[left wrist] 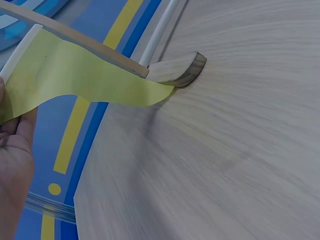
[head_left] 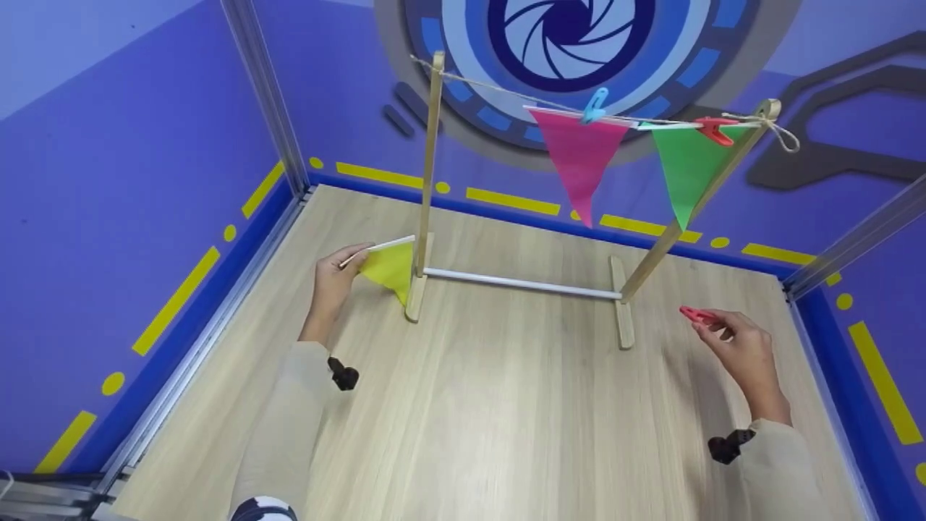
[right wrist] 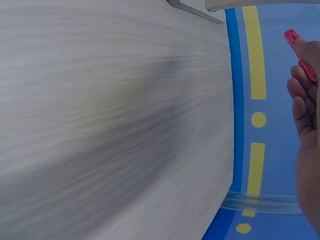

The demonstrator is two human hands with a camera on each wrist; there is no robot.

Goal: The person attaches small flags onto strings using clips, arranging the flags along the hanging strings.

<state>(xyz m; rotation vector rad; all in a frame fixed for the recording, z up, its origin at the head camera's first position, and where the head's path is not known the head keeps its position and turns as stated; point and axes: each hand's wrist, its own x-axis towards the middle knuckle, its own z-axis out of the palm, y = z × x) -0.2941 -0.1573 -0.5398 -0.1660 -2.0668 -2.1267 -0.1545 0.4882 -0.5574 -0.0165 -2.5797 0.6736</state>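
Observation:
My left hand (head_left: 336,278) pinches a yellow triangular pennant (head_left: 391,268) by one end of its white top edge, left of the wooden stand. In the left wrist view the pennant (left wrist: 85,72) stretches out past the fingers, its tip overlapping the stand's foot (left wrist: 182,70). Out to the right, my right hand (head_left: 741,347) holds a red clothespin (head_left: 696,314) between thumb and fingers. That clothespin (right wrist: 292,37) pokes out beyond the thumb in the right wrist view. A string (head_left: 499,88) runs between the two posts, bearing a pink pennant (head_left: 580,155) and a green pennant (head_left: 691,166).
A blue clothespin (head_left: 595,107) clips the pink pennant, and a red one (head_left: 716,132) the green. The stand has a left post (head_left: 431,166), a leaning right post (head_left: 665,246) and a white crossbar (head_left: 521,283) low down. Blue walls (head_left: 130,217) enclose the wooden table (head_left: 463,405).

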